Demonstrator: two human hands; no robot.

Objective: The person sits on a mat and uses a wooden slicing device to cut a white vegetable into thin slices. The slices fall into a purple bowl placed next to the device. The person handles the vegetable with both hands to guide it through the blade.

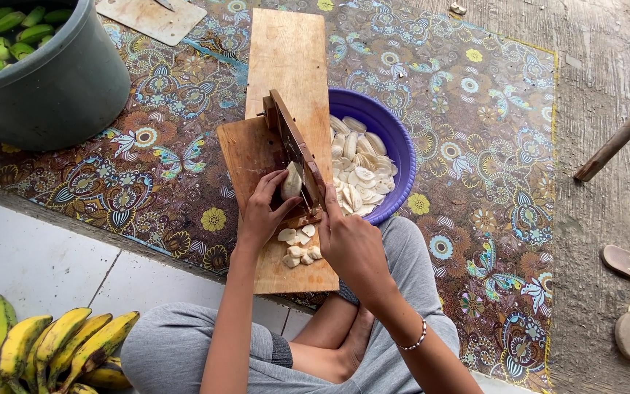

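Head view: our left hand (260, 211) pinches pale peeled banana piece (291, 182), fingers curled round it, pressing it against brown wooden slicer frame with blade (297, 149). Right hand (350, 244) closed on slicer's near end. We judge banana light, soft, slippery; hold at rear, away from blade. Long wooden board (286, 66) under slicer; blue plastic bowl (395, 138) of slices just right of slicer. Patterned mat (162, 168) below, concrete floor (607, 87) beyond.

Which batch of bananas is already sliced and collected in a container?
The pale slices in the blue bowl right of the wooden slicer board; those in the grey tub are whole and green.
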